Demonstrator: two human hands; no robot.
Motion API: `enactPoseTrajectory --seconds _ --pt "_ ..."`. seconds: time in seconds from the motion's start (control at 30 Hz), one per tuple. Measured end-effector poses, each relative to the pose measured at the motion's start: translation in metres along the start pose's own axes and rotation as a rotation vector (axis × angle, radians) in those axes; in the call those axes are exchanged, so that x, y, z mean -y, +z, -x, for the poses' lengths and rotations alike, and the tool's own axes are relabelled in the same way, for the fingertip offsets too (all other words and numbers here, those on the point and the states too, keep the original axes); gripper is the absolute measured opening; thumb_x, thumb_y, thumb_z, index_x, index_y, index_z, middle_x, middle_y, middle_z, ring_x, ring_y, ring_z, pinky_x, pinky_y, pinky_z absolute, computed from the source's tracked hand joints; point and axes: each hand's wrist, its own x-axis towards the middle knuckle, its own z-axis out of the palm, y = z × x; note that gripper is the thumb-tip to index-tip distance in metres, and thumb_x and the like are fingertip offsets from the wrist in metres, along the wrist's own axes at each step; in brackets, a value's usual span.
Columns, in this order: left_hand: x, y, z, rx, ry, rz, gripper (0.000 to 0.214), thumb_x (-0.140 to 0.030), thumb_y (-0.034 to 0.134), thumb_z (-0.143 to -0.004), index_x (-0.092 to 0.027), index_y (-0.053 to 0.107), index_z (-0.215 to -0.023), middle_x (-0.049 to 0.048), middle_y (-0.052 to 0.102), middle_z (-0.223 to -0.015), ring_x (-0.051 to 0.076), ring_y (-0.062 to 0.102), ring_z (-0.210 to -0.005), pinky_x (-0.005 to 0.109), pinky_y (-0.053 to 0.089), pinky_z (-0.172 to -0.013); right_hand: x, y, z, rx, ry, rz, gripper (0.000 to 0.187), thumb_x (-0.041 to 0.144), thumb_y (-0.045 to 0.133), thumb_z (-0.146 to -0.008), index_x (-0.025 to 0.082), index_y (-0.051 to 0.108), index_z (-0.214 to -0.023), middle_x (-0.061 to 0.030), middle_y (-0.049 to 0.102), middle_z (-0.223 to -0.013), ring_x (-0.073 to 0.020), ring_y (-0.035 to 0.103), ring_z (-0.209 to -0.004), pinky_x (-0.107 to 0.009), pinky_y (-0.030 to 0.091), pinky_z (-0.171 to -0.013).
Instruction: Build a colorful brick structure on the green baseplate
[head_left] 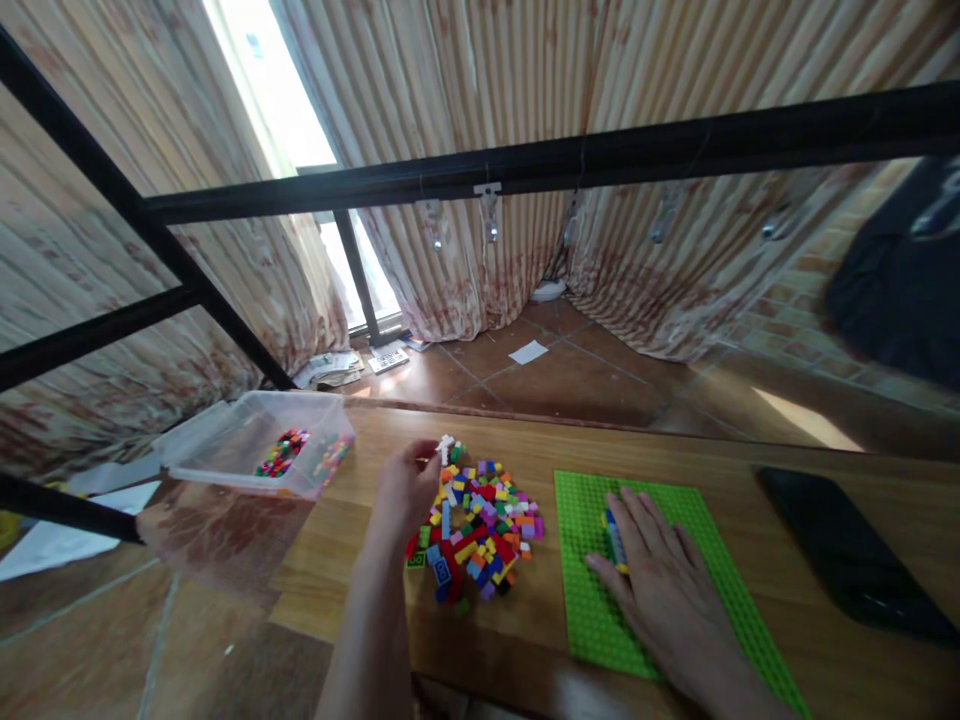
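Observation:
My left hand (pixel 409 485) is at the far left edge of a pile of small coloured toy bricks (pixel 487 530). Its fingers are curled and pinched together, with a white toy brick (pixel 446 447) at the fingertips. My right hand (pixel 664 570) lies palm down on the green baseplate (pixel 585 610), fingers stretched out. Partly under it is a small block of joined bricks (pixel 614 540), blue, white and yellow, standing on the plate. The hand covers the rest of this block.
A dark phone-like slab (pixel 847 550) lies right of the baseplate on the wooden table (pixel 330 560). A clear plastic bin (pixel 217 450) with more bricks stands at the left. Beyond the table runs a black metal rail (pixel 525 170) with hanging clips, before curtains (pixel 480 90).

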Motion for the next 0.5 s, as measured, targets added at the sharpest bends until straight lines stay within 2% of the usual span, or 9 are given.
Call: enactPoseTrajectory --seconds 0.07,0.17,0.37,0.5 --pt "0.009 -0.02 -0.001 0.042 -0.037 -0.096 0.026 -0.027 0.056 -0.075 -0.013 0.07 -0.092 0.0051 0.07 -0.074 0.015 0.06 -0.06 0.021 0.041 -0.052 -0.001 -0.002 0.0 0.007 0.007 -0.041 0.064 0.055 0.038 -0.09 0.017 0.036 -0.141 -0.0137 0.044 -0.144 -0.033 0.036 -0.134 -0.056 0.03 -0.106" --pt "0.018 -0.037 0.003 0.104 -0.029 -0.175 0.024 -0.024 0.06 -0.069 -0.013 0.07 -0.087 0.0044 0.07 -0.078 0.015 0.06 -0.064 0.021 0.041 -0.054 -0.004 -0.007 -0.001 -0.019 0.046 -0.168 0.058 0.052 0.037 -0.091 0.018 0.041 -0.137 -0.0139 0.047 -0.14 -0.0316 0.041 -0.131 -0.053 0.034 -0.104" --pt "0.021 -0.045 0.007 0.191 -0.088 -0.39 0.021 -0.019 0.06 -0.064 -0.013 0.07 -0.081 0.0041 0.069 -0.078 0.016 0.06 -0.07 0.021 0.04 -0.058 -0.012 -0.018 -0.007 -0.155 0.15 -0.376 0.044 0.048 0.037 -0.092 0.022 0.054 -0.123 -0.0117 0.058 -0.125 -0.0288 0.051 -0.119 -0.05 0.039 -0.102" --pt "0.024 -0.045 0.005 0.229 -0.177 -0.531 0.016 -0.025 0.063 -0.065 -0.015 0.069 -0.076 0.0029 0.068 -0.07 0.016 0.059 -0.068 0.022 0.035 -0.054 -0.013 -0.023 -0.008 -0.201 0.176 -0.413 0.041 0.049 0.039 -0.091 0.022 0.059 -0.114 -0.0097 0.061 -0.12 -0.0278 0.054 -0.115 -0.051 0.04 -0.101"
